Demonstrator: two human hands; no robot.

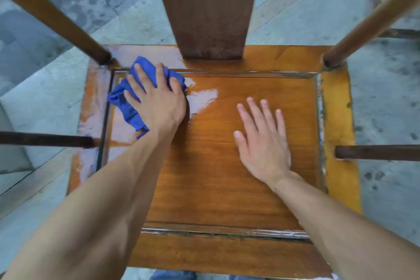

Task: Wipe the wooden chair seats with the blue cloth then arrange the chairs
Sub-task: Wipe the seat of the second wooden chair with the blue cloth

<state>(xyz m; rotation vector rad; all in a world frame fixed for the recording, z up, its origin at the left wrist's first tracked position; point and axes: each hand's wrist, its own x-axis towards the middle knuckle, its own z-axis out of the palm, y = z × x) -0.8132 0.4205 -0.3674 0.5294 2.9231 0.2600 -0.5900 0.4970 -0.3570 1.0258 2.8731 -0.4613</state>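
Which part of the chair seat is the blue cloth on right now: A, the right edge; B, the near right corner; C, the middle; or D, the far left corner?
D: the left hand presses the blue cloth at the far left corner of the seat, near the back post.

A single head-worn wide-angle view is given, aimed steeply down and forward at close range; the wooden chair seat [227, 154] is framed beneath both forearms, floor [68, 7] seen beyond.
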